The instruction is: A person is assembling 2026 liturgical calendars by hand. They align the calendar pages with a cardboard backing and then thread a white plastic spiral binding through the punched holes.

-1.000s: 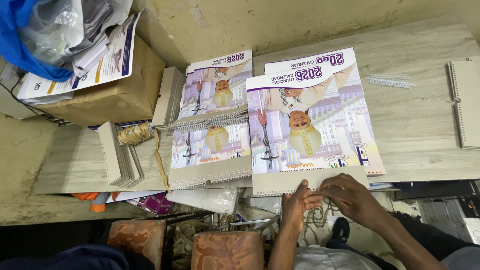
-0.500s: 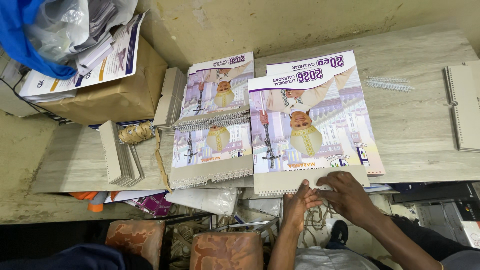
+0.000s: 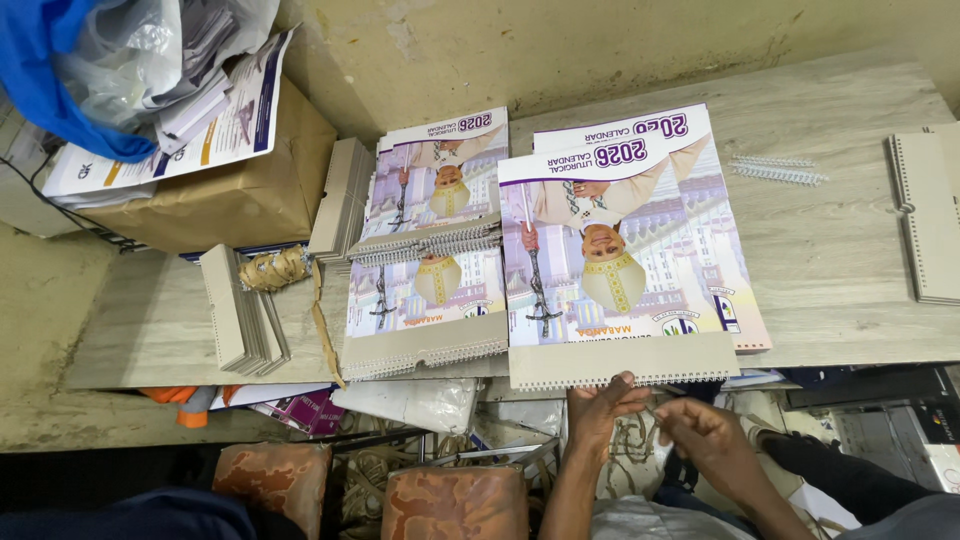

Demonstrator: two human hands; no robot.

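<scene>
A: Going from the left, what's on the bench?

B: A brown paper parcel (image 3: pixel 235 195) with loose printed sheets on top, then a stack of grey backing boards (image 3: pixel 242 318), then a pile of bound calendars (image 3: pixel 425 245) with wire coils showing.

A: And the one being handled?

B: The purple-and-white calendar (image 3: pixel 612 262) at the middle of the wooden table (image 3: pixel 850 250), its grey cardboard bottom edge hanging slightly over the table's near edge. The left hand (image 3: pixel 598 408) touches that punched edge, fingertips on the board, not clamped around it. The right hand (image 3: pixel 708 438) is just beside it, below the edge, fingers curled; whether it pinches anything I cannot tell.

A: How would it handle?

B: Light, I'd judge, with glossy sheets that slide on each other. The backing board is the stiff part, so grip there, along the punched strip.

A: Further right?

B: Loose white wire combs (image 3: pixel 778 170), then another bound stack (image 3: pixel 925 215) at the table's end.
</scene>
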